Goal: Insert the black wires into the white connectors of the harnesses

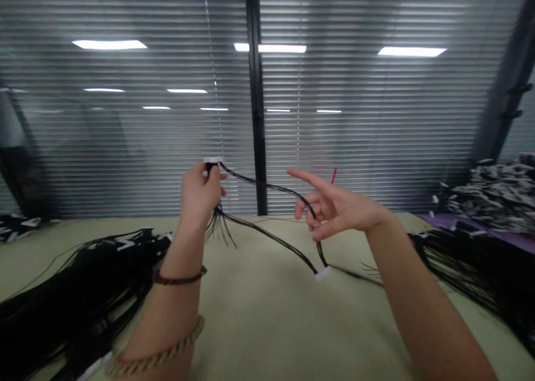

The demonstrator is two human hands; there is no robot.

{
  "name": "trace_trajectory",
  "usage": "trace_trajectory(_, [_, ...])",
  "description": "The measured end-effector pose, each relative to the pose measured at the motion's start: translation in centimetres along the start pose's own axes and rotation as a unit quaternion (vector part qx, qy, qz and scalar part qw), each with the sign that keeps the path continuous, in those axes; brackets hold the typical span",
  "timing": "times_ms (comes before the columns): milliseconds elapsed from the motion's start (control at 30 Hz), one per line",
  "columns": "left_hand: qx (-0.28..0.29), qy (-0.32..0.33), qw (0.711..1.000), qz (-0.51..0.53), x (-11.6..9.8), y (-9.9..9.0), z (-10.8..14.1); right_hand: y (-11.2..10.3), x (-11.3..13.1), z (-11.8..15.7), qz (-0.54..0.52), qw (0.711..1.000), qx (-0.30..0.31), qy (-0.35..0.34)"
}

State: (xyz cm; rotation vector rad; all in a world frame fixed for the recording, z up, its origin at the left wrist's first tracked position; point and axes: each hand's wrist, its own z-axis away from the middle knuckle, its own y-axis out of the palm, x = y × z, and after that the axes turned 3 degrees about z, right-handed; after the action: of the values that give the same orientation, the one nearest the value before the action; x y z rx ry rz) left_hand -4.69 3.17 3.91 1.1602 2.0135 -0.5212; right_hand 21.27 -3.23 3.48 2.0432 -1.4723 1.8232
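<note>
My left hand is raised, its thumb and fingers closed on a bundle of black wires just below a white connector. From that end, two black strands of this wire harness run right to a second white connector, forming a loop. Loose thin wire ends hang below the left hand. My right hand has its index finger stretched out to the left. Its thumb and curled fingers close around the upper strand. A thin red piece sticks up behind this hand; what it belongs to is hidden.
Piles of black wires lie on the pale table: one pile at left, another at right. Behind the right pile is a heap of white connectors on something purple. A window with blinds rises behind the table.
</note>
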Motion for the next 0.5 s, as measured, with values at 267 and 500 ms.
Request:
trace_trajectory(267, [-0.011,-0.053,0.99,0.13,-0.3,-2.5,-0.6,1.1,0.9,-0.3,0.428,0.902,0.026,0.053])
trace_trajectory(500, [-0.08,-0.059,0.974,0.203,-0.1,-3.2,-1.4,1.9,1.3,-0.1,0.459,0.886,0.041,0.05])
